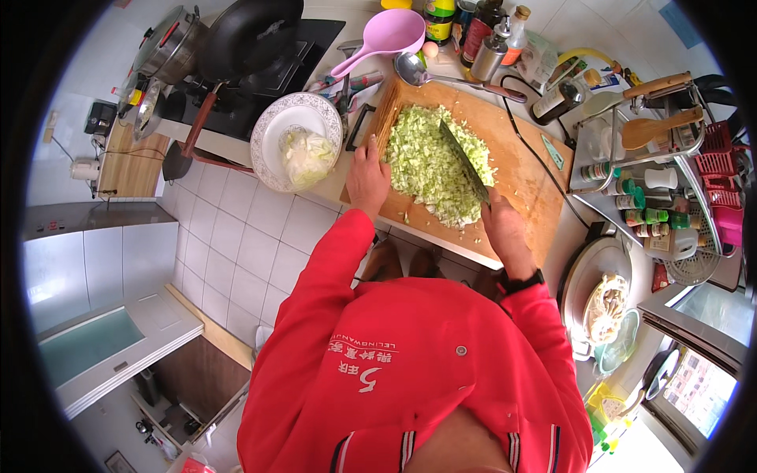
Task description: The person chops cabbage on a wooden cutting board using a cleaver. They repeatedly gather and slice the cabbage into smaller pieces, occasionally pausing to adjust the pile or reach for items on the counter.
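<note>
A wooden cutting board point(524, 185) lies on the counter in front of me, with a wide heap of finely chopped pale green cabbage point(426, 150) on it. My right hand point(505, 231) is closed round the handle of a kitchen knife point(464, 160). Its dark blade slants away to the left across the heap, among the pieces. At the board's left edge rests my left hand point(369, 180), fingers apart and stretched forward, close beside the cabbage. Left of that hand, a patterned white plate point(264, 134) bears a pale cabbage chunk point(306, 160).
Behind the board lie a ladle point(412, 71) and a pink dipper point(394, 33), with several bottles nearby. A black wok point(252, 39) sits on the stove at far left. To the right stand a spice rack point(654, 177) and a round lid point(579, 276). A black cord point(530, 142) crosses the board's right side.
</note>
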Demonstrator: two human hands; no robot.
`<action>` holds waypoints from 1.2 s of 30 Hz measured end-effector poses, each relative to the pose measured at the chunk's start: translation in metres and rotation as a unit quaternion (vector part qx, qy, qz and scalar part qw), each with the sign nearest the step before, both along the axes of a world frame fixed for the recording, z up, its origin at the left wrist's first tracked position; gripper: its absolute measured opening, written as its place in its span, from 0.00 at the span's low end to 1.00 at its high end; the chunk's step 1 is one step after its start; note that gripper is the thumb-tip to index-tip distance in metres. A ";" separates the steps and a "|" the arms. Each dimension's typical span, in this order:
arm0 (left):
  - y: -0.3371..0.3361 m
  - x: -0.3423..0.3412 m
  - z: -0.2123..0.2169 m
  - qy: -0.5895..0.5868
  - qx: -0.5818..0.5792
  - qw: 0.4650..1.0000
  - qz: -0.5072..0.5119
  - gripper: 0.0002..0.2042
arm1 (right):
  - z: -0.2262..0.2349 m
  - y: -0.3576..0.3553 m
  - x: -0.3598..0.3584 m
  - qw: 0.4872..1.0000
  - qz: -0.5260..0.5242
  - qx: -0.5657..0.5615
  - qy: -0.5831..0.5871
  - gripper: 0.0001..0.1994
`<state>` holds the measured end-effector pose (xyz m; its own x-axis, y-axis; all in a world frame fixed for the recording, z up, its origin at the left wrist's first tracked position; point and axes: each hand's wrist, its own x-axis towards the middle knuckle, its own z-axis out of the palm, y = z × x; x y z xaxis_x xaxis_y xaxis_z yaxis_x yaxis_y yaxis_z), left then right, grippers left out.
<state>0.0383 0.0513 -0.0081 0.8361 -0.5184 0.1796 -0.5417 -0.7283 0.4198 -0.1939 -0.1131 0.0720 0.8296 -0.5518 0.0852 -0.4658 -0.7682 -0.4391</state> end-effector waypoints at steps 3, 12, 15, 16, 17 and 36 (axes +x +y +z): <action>0.001 -0.001 0.000 -0.031 -0.005 0.999 -0.001 0.27 | 0.008 -0.004 -0.001 1.000 0.023 -0.009 -0.015 0.14; 0.002 -0.001 -0.005 -0.062 -0.034 0.997 -0.008 0.27 | 0.005 -0.021 -0.005 1.000 -0.028 0.012 0.010 0.16; 0.003 -0.003 -0.004 -0.050 -0.036 0.998 -0.008 0.27 | 0.002 -0.027 -0.011 0.994 -0.099 0.045 0.024 0.15; 0.002 -0.002 -0.003 -0.031 -0.025 0.999 -0.003 0.27 | 0.001 -0.029 -0.010 0.992 -0.108 0.061 0.008 0.14; 0.002 -0.002 -0.003 -0.024 -0.022 0.999 -0.001 0.27 | 0.001 -0.030 -0.011 0.996 -0.083 0.037 0.011 0.14; 0.002 0.000 0.001 -0.027 -0.010 1.000 -0.012 0.27 | 0.003 -0.005 0.009 0.999 -0.053 -0.011 0.003 0.14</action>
<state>0.0380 0.0529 -0.0075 0.8117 -0.5348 0.2349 -0.5819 -0.7060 0.4036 -0.1851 -0.1185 0.0754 0.7679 -0.6338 0.0930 -0.5474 -0.7246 -0.4187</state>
